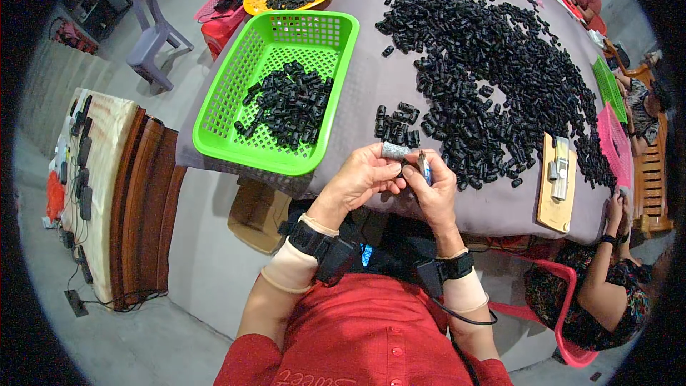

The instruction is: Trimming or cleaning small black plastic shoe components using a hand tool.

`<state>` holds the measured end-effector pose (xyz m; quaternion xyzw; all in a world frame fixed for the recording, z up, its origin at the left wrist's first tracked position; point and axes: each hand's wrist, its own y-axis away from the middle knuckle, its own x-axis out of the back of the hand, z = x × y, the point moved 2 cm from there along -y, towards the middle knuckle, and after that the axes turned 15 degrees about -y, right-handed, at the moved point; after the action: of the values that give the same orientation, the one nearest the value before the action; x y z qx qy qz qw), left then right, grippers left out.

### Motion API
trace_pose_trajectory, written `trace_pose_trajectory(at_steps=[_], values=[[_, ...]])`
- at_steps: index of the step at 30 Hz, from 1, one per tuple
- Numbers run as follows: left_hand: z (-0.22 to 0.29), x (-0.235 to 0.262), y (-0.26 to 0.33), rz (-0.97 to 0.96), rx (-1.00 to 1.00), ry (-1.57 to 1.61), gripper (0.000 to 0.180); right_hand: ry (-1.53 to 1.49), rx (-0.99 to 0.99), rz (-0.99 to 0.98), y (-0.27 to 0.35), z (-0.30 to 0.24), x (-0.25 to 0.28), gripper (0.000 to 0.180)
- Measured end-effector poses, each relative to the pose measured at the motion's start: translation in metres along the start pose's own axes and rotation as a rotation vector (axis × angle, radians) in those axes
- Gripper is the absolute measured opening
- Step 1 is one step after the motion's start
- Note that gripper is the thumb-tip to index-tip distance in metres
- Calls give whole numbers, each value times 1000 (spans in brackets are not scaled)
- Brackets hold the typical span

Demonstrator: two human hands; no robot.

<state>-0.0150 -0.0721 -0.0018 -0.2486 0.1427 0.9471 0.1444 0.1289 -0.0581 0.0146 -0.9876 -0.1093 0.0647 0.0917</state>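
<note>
Both hands meet just over the near edge of the grey cloth tabletop [371, 93]. The left hand [361, 179] pinches a small grey ribbed tube [394, 150] — light and hard, best held by its sides. The right hand [432, 196] grips a thin silvery tool [424, 166].

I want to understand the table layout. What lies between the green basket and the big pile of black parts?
In the head view, between the green basket and the big pile of black parts lies mostly bare grey tablecloth, plus a small cluster of black parts near the hands.
</note>
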Motion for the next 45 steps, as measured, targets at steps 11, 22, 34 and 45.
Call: trace_pose_trajectory(at_steps=[11, 22, 34, 45], values=[[1, -8, 1, 5, -104, 57, 25, 14, -51, 47, 1, -3, -3, 10], [-1, 6, 3, 80, -93, 194, 15, 193, 91, -140, 5, -13, -9, 22], [-6, 12, 2, 61, -105, 204, 18, 283, 196, -125, 4, -14, -15, 20], [-3, 9, 2, 76, -106, 191, 15, 294, 191, -141, 3, -14, -15, 20]])
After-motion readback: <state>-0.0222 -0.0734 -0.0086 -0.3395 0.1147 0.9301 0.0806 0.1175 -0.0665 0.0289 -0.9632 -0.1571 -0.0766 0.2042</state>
